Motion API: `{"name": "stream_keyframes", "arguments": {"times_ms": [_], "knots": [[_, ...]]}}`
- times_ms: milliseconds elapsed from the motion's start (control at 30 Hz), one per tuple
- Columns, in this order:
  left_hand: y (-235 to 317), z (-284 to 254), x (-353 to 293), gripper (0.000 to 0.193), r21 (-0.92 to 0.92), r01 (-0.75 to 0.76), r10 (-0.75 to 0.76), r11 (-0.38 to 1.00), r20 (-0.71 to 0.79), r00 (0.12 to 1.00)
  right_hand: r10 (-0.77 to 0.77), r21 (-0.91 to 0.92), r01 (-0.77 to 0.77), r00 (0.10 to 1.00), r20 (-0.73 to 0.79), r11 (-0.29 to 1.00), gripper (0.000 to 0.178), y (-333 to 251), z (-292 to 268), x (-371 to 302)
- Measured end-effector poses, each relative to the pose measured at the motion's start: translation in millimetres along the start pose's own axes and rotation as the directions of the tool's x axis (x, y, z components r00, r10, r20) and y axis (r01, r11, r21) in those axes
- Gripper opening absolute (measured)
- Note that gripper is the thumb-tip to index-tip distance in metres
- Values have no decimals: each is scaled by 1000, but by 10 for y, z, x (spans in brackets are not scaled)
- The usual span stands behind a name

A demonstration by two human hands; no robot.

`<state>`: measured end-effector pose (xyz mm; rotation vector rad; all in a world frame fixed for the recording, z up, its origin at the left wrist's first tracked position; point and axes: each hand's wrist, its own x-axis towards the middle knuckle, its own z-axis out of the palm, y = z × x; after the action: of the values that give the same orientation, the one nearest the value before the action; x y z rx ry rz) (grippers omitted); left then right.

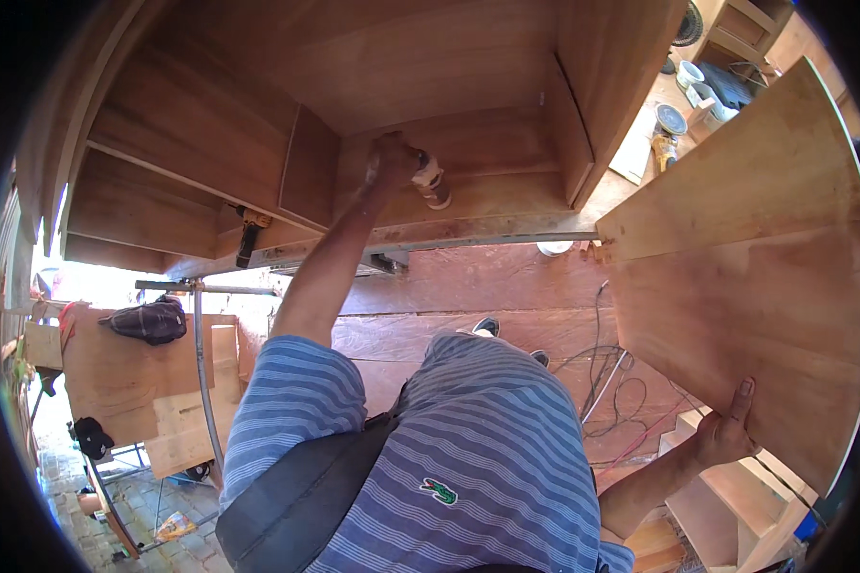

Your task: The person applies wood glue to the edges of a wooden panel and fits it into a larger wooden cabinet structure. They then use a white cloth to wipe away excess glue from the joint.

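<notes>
My left hand [390,160] reaches into a wooden cabinet [449,62]. Its fingers are closed at the end of a pale and brown cylindrical thing [433,185], shaped like a bottle or a tool body; its exact kind does not show. This thing slants above the cabinet's bottom board. On the right, my right hand [726,435] grips the lower edge of a large brown wooden panel [726,286], thumb on the near face and the other fingers partly hidden. The panel stands out beside the cabinet's right side, its upper left corner close to the cabinet's front edge.
A yellow and black power tool [250,234] lies at the left compartment's edge. Cables [597,368] loop over the reddish floor [468,282]. A metal pole [204,382] and a work table [139,353] with a dark bag [148,320] stand left. Wooden steps [736,497] are lower right.
</notes>
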<state>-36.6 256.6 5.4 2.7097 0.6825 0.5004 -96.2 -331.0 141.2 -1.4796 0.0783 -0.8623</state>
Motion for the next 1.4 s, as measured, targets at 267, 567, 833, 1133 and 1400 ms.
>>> {"name": "stream_keyframes", "arguments": {"times_ms": [267,567,833,1133,1400], "knots": [[-86,-81,-83,9,-826,471,-231,309,415,880,-31,46,32,999,-32,998,41,-4,58,8],[81,-242,-160,13,-842,509,-324,178,438,838,-49,36,49,999,6,998,44,-9,32,12],[17,-205,-80,12,-725,488,-242,487,425,873,-58,26,58,998,5,998,47,-108,138,-27],[74,-296,-7,8,-662,552,-268,506,488,831,-52,5,52,999,9,999,45,-96,93,-41],[26,-256,-15,9,-648,515,-226,562,478,849,-39,12,39,999,7,999,43,-110,123,-72]]}}
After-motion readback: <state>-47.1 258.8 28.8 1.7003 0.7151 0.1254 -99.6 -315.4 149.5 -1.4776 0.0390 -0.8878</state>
